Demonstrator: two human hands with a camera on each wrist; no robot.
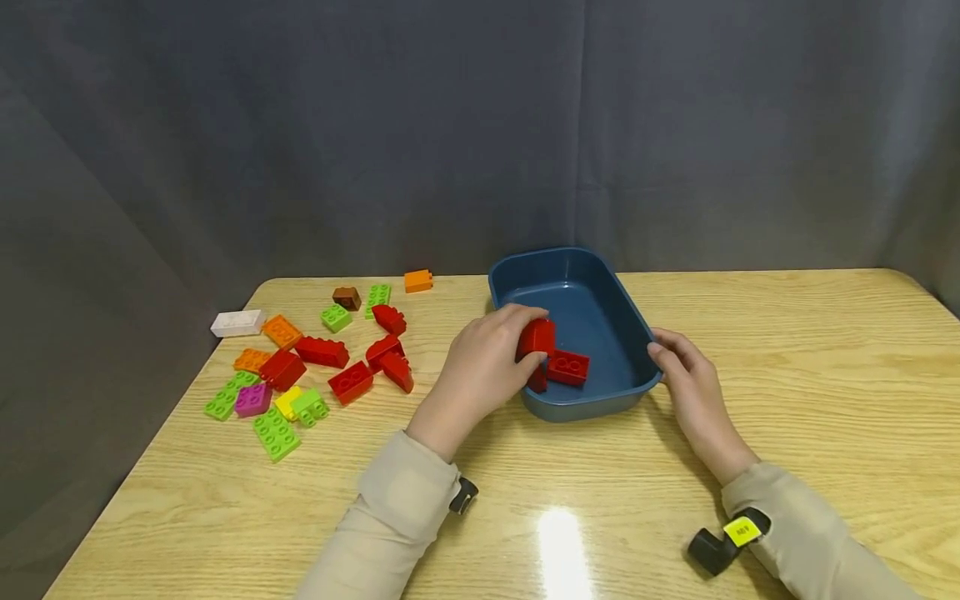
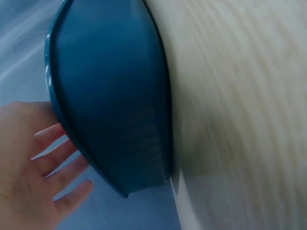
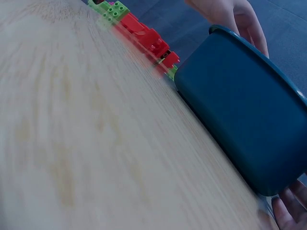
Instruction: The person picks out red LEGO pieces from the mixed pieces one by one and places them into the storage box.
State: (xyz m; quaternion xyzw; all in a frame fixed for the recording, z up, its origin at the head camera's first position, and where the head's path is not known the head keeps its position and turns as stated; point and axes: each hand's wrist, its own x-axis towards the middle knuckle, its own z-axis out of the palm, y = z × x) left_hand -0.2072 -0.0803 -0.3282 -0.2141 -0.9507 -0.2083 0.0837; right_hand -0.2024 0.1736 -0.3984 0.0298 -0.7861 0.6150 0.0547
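My left hand [image 1: 483,354] pinches a red block [image 1: 537,337] over the front left part of a blue bin [image 1: 587,408]. Under its fingers more red shows, partly hidden. Beside it, a red brick [image 1: 567,367] lies in the bin. In the left wrist view the fingers of the left hand [image 2: 38,163] reach past the rim of the bin [image 2: 110,96], with a bit of red at the fingertips. My right hand [image 1: 697,400] holds the bin's right side near the front corner, thumb at the rim. The right wrist view shows its fingers [image 3: 291,206] by the bin [image 3: 240,105].
Loose blocks lie left of the bin: several red ones [image 1: 322,352], green ones [image 1: 276,433], orange ones [image 1: 282,331], a purple [image 1: 252,400], a yellow [image 1: 287,403], a brown [image 1: 347,298] and a white one [image 1: 237,323]. A grey curtain [image 1: 450,133] hangs behind the table.
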